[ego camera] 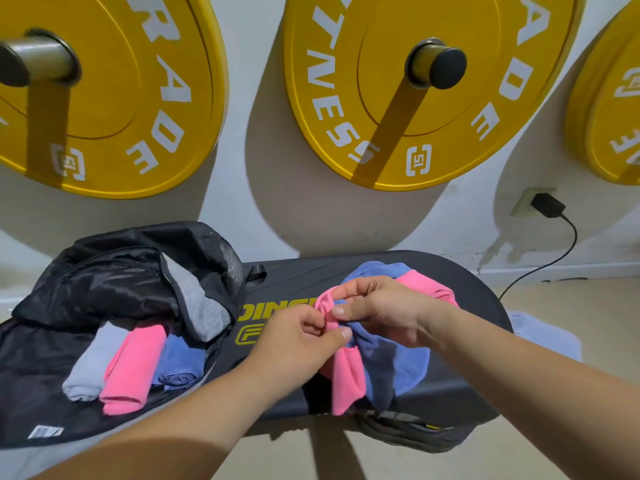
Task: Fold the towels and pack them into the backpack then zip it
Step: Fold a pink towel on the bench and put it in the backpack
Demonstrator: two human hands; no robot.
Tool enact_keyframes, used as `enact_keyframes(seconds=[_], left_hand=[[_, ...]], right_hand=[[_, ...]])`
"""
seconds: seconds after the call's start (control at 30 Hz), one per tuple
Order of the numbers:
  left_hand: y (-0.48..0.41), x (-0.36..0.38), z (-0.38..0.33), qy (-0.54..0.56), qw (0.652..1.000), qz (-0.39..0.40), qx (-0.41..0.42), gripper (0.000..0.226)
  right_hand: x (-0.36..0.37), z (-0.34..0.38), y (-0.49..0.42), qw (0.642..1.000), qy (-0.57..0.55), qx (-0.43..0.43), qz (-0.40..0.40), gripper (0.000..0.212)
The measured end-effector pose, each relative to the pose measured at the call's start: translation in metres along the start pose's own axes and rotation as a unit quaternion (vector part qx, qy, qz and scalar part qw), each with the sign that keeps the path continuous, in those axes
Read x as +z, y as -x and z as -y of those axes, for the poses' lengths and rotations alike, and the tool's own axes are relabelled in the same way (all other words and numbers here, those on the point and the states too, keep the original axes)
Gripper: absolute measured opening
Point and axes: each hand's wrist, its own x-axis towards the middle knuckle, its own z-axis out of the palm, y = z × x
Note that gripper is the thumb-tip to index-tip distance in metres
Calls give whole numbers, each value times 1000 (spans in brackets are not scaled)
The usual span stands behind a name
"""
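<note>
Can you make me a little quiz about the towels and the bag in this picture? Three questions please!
1. True or false: the backpack is zipped shut.
2. How many folded towels lie in the backpack? A: two. B: three. C: five.
3. Fill in the gap: the left hand and the right hand both pinch a loose ____ towel.

Key
1. False: it lies open.
2. B: a grey towel, a folded pink towel and a folded blue towel, side by side.
3. Pink: it is the loose pink towel.
</note>
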Motion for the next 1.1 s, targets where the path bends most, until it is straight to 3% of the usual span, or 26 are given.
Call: enact_keyframes(seconds=[0.07, 0.23, 0.3, 0.43, 0.53, 0.6, 0.7, 0.77, 0.83, 0.87, 0.93, 1.0, 1.03, 1.1], left_hand=[[-5, -3, 5, -32, 999, -16, 13, 18], [-10, -20, 10, -74, 995, -67, -9, 15], [-15, -32, 7, -57, 991, -116, -24, 13], [-30, -70, -6, -30, 958, -285, -8, 11], [-26, -92, -22, -18, 935, -352, 41, 10], [-15, -96, -35, -15, 938, -339, 72, 15], [2, -102, -49, -37, 936, -333, 106, 10], [9, -114, -58, -35, 926, -354, 125, 8], [15, -132, -70, -4, 906, -397, 144, 10], [18, -139, -75, 12, 898, -415, 148, 12], [23, -145, -80, 17, 904, -404, 138, 17], [27, -139, -73, -10, 938, -324, 119, 17], [28, -133, -68, -23, 952, -284, 112, 17], [29, -129, -59, -30, 965, -238, 107, 18]], right_hand=[[7, -4, -3, 999, 21, 11, -28, 35], [-1, -5, 5, 994, 47, 4, -100, 25], [-15, -7, 8, 978, 114, 8, -175, 28], [-66, -10, 9, 875, 217, 5, -433, 21], [-92, -7, 17, 799, 330, 10, -502, 6], [-90, -6, 19, 768, 414, 48, -486, 8], [-62, -11, 12, 708, 564, 141, -401, 29], [-37, -14, 6, 724, 600, 111, -321, 32], [-18, -19, 1, 757, 611, 24, -231, 25], [-13, -20, 1, 761, 621, 21, -187, 25], [-6, -22, -4, 756, 633, 107, -128, 40], [1, -25, -9, 736, 646, 105, -173, 58], [7, -23, -12, 745, 636, 53, -193, 57], [31, -16, -16, 822, 540, -48, -178, 51]])
